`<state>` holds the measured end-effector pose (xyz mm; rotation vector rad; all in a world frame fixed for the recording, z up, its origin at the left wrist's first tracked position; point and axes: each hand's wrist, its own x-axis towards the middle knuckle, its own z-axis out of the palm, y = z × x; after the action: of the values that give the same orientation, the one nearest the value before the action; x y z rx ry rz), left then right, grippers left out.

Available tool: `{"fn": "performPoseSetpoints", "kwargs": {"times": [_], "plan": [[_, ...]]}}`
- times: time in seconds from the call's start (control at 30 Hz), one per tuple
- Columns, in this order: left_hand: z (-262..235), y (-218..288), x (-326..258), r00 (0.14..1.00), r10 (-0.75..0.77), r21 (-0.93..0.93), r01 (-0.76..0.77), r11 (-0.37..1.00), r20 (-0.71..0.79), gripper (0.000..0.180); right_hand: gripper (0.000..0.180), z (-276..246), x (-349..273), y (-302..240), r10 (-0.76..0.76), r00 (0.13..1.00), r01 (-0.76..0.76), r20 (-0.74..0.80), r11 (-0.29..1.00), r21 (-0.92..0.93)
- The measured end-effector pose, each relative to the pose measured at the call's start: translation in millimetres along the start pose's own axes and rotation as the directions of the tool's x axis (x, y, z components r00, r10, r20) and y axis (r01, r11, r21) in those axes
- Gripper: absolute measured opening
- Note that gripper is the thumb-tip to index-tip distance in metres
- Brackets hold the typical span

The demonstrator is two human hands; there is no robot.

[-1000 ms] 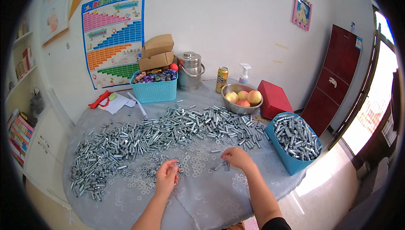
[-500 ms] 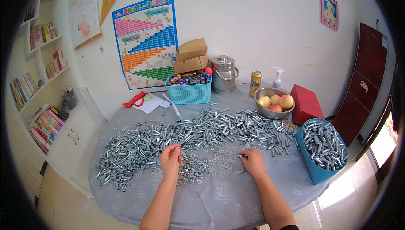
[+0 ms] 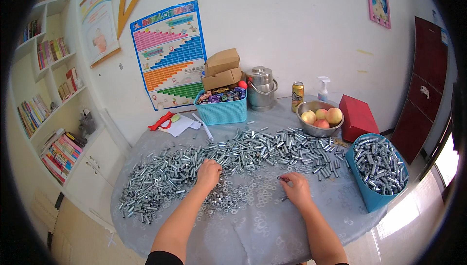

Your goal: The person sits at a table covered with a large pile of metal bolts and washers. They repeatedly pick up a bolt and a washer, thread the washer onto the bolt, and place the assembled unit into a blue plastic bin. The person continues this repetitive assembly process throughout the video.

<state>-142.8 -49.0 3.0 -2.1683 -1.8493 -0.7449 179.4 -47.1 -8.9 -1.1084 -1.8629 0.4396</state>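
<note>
A long heap of silver metal bolts (image 3: 233,155) runs across the round table (image 3: 258,231), which has a patterned cloth. My left hand (image 3: 209,173) rests palm down at the near edge of the heap, over a small scatter of nuts (image 3: 226,201), and whether it grips anything is hidden. My right hand (image 3: 295,188) lies on the cloth nearer me, its fingers pinched on a small bolt (image 3: 282,179). Another bolt (image 3: 284,199) lies beside that hand.
A blue bin (image 3: 377,170) full of bolts stands at the right. Behind the heap are a light blue basket (image 3: 221,105) under cardboard boxes, a steel pot (image 3: 261,88), a can (image 3: 297,97), a bowl of peaches (image 3: 321,117) and a red box (image 3: 357,117). Bookshelves line the left wall.
My left hand has moved forward from the nuts to the edge of the bolt heap. My right hand stays low on the cloth with the small bolt. The view has shifted.
</note>
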Motion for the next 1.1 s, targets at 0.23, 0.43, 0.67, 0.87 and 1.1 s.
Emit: {"fn": "performPoseSetpoints", "kwargs": {"times": [0.23,0.43,0.67,0.87,1.1], "plan": [[-0.2,0.9,4.3,0.99,0.135,0.036,-0.133,0.99,-0.033,0.003,0.026,11.6,1.4,12.9,0.347,0.91,-0.402,0.226,0.61,0.682],[-13.4,26.0,-3.6,0.963,-0.232,-0.347,0.172,0.922,-0.137,0.007,0.029,2.0,3.7,-3.4,0.301,0.89,-0.45,0.344,0.446,0.774],[-48.0,112.2,-33.3,0.86,-0.402,-0.876,0.425,0.226,0.314,0.01,0.024,2.6,-1.7,-22.5,0.236,0.886,-0.464,0.4,0.414,0.783],[-24.1,128.7,-59.3,0.753,-0.39,-0.834,0.546,-0.077,0.529,0.013,0.022,10.2,-8.7,-39.5,0.156,0.894,-0.446,0.42,0.398,0.802],[-20.3,130.1,-61.6,0.779,-0.316,-0.834,0.546,-0.086,0.542,0.016,0.021,16.5,-10.8,-39.5,0.142,0.884,-0.461,0.445,0.427,0.778]]}}
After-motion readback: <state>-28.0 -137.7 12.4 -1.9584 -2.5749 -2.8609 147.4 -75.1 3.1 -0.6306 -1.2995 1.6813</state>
